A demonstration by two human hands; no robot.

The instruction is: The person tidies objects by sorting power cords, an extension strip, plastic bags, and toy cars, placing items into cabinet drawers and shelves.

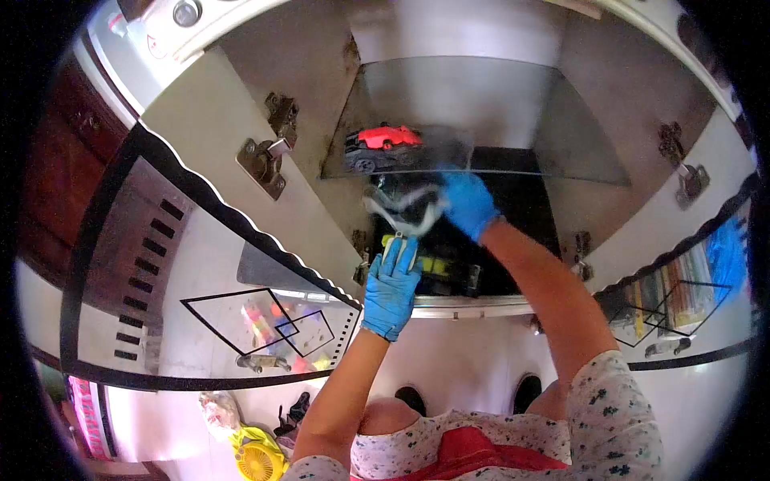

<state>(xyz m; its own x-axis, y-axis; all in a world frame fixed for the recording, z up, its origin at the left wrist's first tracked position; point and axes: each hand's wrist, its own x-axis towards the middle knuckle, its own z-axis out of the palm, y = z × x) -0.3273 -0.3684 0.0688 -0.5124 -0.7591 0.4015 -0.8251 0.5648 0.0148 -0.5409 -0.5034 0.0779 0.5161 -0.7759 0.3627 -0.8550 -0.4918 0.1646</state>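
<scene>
My left hand [391,289], in a blue glove, is closed over a small yellow-green and pale object [399,243] at the cabinet's front edge. Just above it is a whitish, looped strip [403,223], blurred by motion. My right hand [468,204], also gloved in blue, reaches in at the strip's right end; its fingers are smeared, so their grip is unclear. A red and black toy car [389,138] rests on the glass shelf [513,104]. Below, by my left hand, a black and yellow toy car [449,271] stands on the dark cabinet floor [517,216].
Two open glass doors flank me, the left door [200,264] and the right door [682,309], with metal hinges [265,164] on the cabinet's inner sides. On the floor at lower left lie a yellow fan-like item [261,458] and a clear plastic bag [219,411].
</scene>
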